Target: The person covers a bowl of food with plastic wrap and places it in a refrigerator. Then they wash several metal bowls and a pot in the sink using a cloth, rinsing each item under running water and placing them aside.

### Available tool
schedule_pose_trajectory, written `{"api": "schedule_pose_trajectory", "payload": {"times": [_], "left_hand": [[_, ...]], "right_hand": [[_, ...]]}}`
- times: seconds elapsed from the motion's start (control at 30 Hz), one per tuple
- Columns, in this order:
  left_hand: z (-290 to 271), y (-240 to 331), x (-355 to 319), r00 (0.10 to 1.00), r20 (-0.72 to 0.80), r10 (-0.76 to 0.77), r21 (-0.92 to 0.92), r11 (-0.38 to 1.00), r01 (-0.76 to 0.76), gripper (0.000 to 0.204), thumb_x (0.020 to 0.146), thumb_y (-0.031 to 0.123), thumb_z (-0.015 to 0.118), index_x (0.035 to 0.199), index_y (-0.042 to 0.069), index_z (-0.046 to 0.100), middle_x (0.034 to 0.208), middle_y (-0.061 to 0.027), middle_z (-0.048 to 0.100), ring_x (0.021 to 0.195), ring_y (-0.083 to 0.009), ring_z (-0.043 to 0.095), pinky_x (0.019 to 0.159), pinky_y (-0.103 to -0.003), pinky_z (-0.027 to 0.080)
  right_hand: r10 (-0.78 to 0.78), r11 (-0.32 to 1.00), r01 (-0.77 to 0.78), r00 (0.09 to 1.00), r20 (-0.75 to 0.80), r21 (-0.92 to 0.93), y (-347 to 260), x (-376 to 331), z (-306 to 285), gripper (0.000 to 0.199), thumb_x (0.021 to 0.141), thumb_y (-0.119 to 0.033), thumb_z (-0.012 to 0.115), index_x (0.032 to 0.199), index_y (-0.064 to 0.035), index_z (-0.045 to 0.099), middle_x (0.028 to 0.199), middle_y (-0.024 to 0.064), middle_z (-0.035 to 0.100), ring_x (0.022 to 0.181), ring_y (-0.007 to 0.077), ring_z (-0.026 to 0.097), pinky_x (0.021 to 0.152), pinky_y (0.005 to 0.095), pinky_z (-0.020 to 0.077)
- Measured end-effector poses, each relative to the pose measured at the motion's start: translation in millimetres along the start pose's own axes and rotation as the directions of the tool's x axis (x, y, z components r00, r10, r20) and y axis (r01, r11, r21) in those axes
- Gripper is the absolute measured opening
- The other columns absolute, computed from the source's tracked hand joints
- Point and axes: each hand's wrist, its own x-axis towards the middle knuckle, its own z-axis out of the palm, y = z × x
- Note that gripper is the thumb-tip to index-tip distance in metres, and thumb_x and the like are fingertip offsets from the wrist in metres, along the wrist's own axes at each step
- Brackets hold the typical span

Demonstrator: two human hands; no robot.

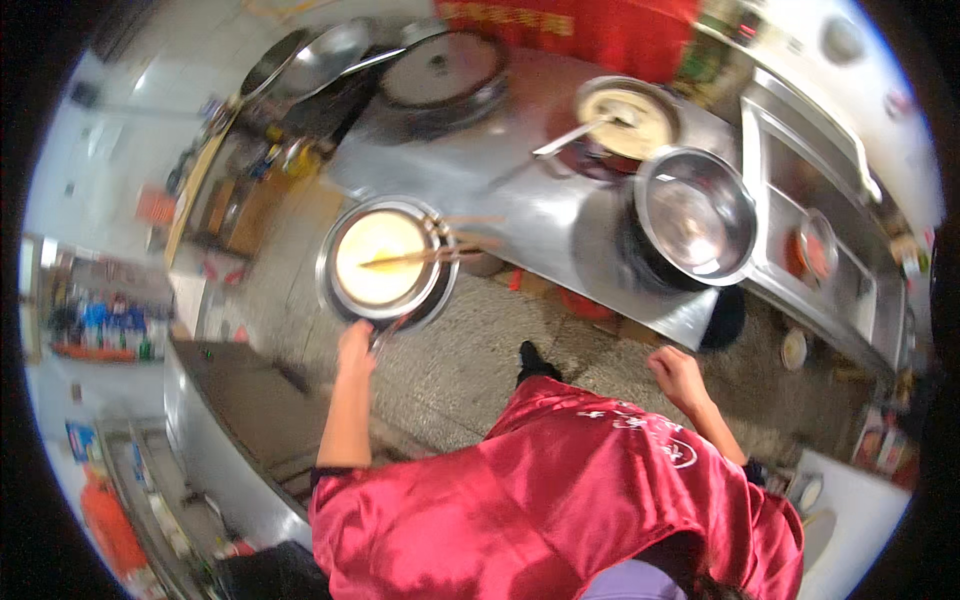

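My left hand (355, 347) is closed at the near edge of a round metal pan (328, 268), by what looks like a short dark handle. Pale yellow liquid (372, 240) fills the middle of the pan, with a deeper yellow patch in it. Several long wooden chopsticks (425, 256) reach over the right rim, their tips in the liquid; they are blurred. Off to the right, near the metal table's front edge, my right hand (677, 374) has curled fingers and nothing visible in them.
The steel table (525, 205) carries an empty metal basin (690, 210), a pot (625, 112) of cream-coloured liquid with a ladle (575, 138), and a large round griddle (440, 70). A wok (325, 60) stands at the back left. A steel sink (810, 150) borders the right side.
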Motion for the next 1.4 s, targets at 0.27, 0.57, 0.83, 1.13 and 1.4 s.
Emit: {"api": "schedule_pose_trajectory", "payload": {"times": [0.27,0.57,0.83,1.13,1.4], "left_hand": [[106.2,-74.5,-312.1,0.988,0.103,-0.112,0.368,0.927,0.066,0.013,0.070,0.002,0.058,0.065,0.004,0.047,0.061,-0.0051,0.044,0.048,-0.0183,0.043,0.043,-0.035,0.035],[330.6,-182.3,-525.3,0.689,0.687,-0.229,0.407,0.907,-0.104,0.010,0.070,0.002,0.055,0.079,0.004,0.053,0.064,-0.0027,0.049,0.051,-0.0158,0.047,0.045,-0.032,0.037],[538.6,-233.1,-616.2,0.411,0.892,-0.188,0.327,0.897,-0.299,0.063,0.066,-0.013,0.039,0.128,-0.006,0.041,0.115,-0.0227,0.057,0.100,-0.0321,0.062,0.067,-0.039,0.057],[668.9,-247.2,-603.1,0.342,0.933,-0.108,0.180,0.966,-0.186,0.060,0.067,-0.020,0.034,0.124,-0.004,0.042,0.107,-0.0246,0.059,0.086,-0.0356,0.066,0.063,-0.041,0.062],[792.1,-238.8,-616.6,0.498,0.856,-0.137,0.264,0.945,-0.194,0.056,0.072,-0.014,0.038,0.126,-0.004,0.038,0.108,-0.0244,0.057,0.087,-0.0336,0.065,0.063,-0.041,0.061]], "right_hand": [[-0.097,0.976,0.152,0.945,-0.313,0.156,103.1,-128.2,-144.4,0.014,0.087,-0.013,0.062,0.091,-0.0003,0.061,0.079,0.0138,0.061,0.071,0.0263,0.060,0.064,0.0347,0.0489],[0.307,0.805,-0.236,0.951,-0.042,0.544,163.3,-280.2,-319.8,0.043,0.095,-0.041,0.054,0.099,0.0006,0.062,0.082,0.0081,0.065,0.074,0.0134,0.061,0.070,0.0297,0.0511],[0.567,0.769,-0.496,0.821,-0.072,0.402,267.0,-330.8,-384.8,0.053,0.084,-0.051,0.065,0.088,0.0017,0.059,0.068,0.0063,0.064,0.060,0.0127,0.063,0.057,0.0272,0.0516],[0.651,0.275,-0.387,0.749,0.126,0.880,328.5,-261.0,-403.3,0.029,0.090,-0.027,0.064,0.099,0.0001,0.056,0.084,0.0149,0.067,0.070,0.0206,0.068,0.062,0.0298,0.0585],[0.635,0.376,-0.592,0.725,0.266,0.713,415.0,-182.0,-511.7,0.020,0.092,-0.022,0.059,0.091,-0.0021,0.060,0.067,0.0020,0.059,0.053,0.0087,0.055,0.046,0.0206,0.0443]]}}
